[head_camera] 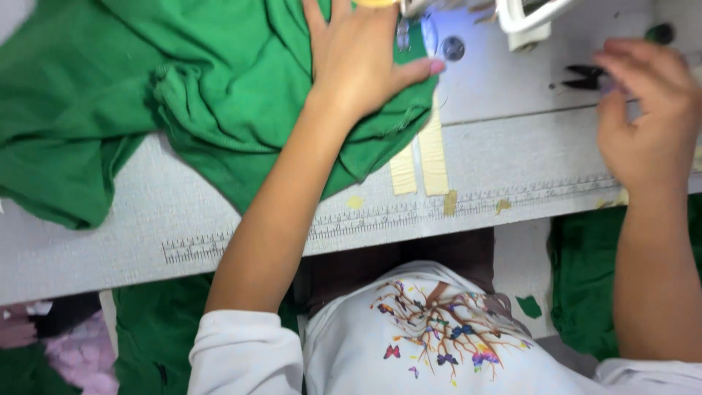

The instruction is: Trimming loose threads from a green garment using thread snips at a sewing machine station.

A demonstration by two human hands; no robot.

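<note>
Head view, looking straight down: the pale grey worktable (110,241) runs across the middle of the frame, and its near edge carries a printed ruler strip (380,216) from lower left up toward the right. Bare tabletop lies open at lower left and between the two arms. Green fabric (146,95) fills the upper left, bunched and folded, with one corner hanging toward the ruler.

The left hand (358,58) lies flat on that fabric at top centre, fingers spread and released, thumb pointing right toward the sewing machine's foot (404,33); the forearm slants down to a white sleeve at the bottom. The right hand (647,110) is blurred at the upper right edge, fingers curled near small black snips (585,77) on the machine bed; I cannot tell whether it grips them.

Two strips of tan masking tape (420,157) sit just below the fabric's edge, right of the left forearm. More green cloth (585,292) hangs below the table at lower right and lower left.
</note>
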